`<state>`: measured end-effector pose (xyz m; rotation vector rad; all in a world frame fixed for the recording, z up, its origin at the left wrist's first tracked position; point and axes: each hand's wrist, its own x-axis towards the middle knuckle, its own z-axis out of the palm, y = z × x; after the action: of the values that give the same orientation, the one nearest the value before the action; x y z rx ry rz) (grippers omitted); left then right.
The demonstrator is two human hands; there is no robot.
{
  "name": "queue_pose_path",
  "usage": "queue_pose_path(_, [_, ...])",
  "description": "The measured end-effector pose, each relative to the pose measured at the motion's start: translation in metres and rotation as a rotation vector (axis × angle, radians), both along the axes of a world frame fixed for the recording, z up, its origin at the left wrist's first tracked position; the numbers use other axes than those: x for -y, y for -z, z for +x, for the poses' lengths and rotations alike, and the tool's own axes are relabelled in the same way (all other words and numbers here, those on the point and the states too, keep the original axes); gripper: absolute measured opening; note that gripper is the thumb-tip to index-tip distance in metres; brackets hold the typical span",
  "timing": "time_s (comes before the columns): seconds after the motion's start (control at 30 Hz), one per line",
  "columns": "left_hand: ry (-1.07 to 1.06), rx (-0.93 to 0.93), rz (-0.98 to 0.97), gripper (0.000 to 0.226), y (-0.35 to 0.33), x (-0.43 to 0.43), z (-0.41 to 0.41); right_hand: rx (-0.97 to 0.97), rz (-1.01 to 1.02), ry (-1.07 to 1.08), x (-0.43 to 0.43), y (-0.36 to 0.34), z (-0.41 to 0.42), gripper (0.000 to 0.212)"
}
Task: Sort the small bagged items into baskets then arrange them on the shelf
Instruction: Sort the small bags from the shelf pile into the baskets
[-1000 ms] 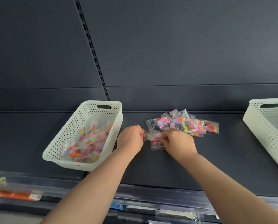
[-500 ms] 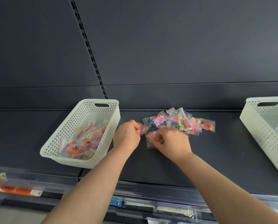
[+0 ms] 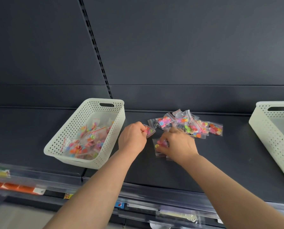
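A pile of small clear bags of coloured buttons (image 3: pixel 191 124) lies on the dark shelf (image 3: pixel 220 162). My left hand (image 3: pixel 132 139) pinches one small bag of buttons (image 3: pixel 149 130) just left of the pile. My right hand (image 3: pixel 179 145) grips another bag of buttons (image 3: pixel 158 147) lying on the shelf in front of the pile. A white perforated basket (image 3: pixel 81 123) to the left holds several button bags.
A second white basket (image 3: pixel 270 129) stands at the right edge, with a clear bag partly visible inside. The shelf's front rail (image 3: pixel 154 194) carries price-tag holders. A slotted upright (image 3: pixel 96 47) runs up the dark back panel.
My left hand has drawn its bag slightly left, away from my right hand. My right hand has shifted its hold on the bag lying in front of the pile.
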<state>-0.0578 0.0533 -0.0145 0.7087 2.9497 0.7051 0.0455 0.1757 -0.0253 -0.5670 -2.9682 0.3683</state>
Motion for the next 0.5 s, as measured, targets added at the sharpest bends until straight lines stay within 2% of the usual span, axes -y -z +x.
queue_pose_path(0.13, [0.007, -0.023, 0.083, 0.010, -0.014, 0.003, -0.001, 0.001, 0.035, 0.006, 0.005, 0.002, -0.014, 0.019])
queue_pose_path(0.33, [-0.199, -0.159, 0.219, 0.007, -0.054, 0.046, -0.025, -0.216, -0.054, -0.011, 0.020, -0.015, -0.039, 0.021])
queue_pose_path(0.5, [-0.328, -0.125, 0.071, 0.018, -0.055, 0.105, -0.052, -0.340, -0.124, -0.093, 0.054, -0.030, -0.077, 0.019])
